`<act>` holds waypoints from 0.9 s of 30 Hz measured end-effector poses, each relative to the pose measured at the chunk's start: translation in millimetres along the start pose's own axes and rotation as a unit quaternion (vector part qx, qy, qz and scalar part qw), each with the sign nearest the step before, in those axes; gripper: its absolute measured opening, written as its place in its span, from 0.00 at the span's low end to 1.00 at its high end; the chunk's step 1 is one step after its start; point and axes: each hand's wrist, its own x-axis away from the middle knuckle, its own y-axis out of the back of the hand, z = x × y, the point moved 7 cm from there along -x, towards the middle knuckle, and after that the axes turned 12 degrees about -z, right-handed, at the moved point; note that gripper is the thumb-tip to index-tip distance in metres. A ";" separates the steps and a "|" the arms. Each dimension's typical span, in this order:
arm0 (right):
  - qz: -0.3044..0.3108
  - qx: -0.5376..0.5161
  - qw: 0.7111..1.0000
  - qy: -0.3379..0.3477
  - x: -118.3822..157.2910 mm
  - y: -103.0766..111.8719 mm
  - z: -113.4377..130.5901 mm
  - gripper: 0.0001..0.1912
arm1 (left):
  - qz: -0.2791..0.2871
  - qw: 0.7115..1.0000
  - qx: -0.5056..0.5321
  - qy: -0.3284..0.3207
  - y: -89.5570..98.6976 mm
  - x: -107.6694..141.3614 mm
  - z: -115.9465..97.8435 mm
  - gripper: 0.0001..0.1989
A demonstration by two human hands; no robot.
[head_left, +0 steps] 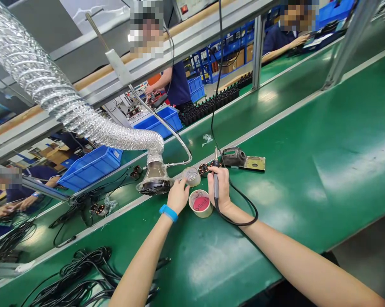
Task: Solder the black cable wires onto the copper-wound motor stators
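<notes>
My right hand is wrapped round a soldering iron, its metal tip pointing away from me. The black cord loops down past my wrist. My left hand, with a blue wristband, has its fingers bunched at the near-left edge of a small round tub with greyish contents. What those fingers hold, if anything, is hidden. Just beyond my right fingers sits a small motor stator with copper windings. Between my hands stands a cream ring-shaped container with a red inside.
A soldering iron stand with a tray lies right of the iron. The fume hood hangs from a silver duct at left. Black cables pile at lower left. Co-workers sit and stand beyond the rail.
</notes>
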 end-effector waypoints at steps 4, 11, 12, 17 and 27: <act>-0.004 -0.002 1.000 0.007 -0.9 0.2 -0.4 0.10 | 0.004 0.998 -0.065 0.018 -10.7 -1.9 -2.9 0.15; -0.006 -0.009 1.000 0.016 -0.7 0.0 1.7 0.10 | -0.095 0.994 0.046 0.015 1.3 24.7 -3.0 0.05; -0.006 -0.011 1.000 0.016 -0.7 -0.2 1.8 0.10 | -0.112 0.991 0.067 0.006 5.2 31.3 -3.2 0.05; -0.005 -0.019 1.000 0.015 0.3 -1.4 1.5 0.10 | -0.163 0.984 0.051 -0.050 31.1 66.1 -2.3 0.05; 0.008 -0.010 1.000 0.022 7.8 -7.9 -0.1 0.11 | -0.122 0.992 -0.012 -0.024 93.2 134.6 32.0 0.05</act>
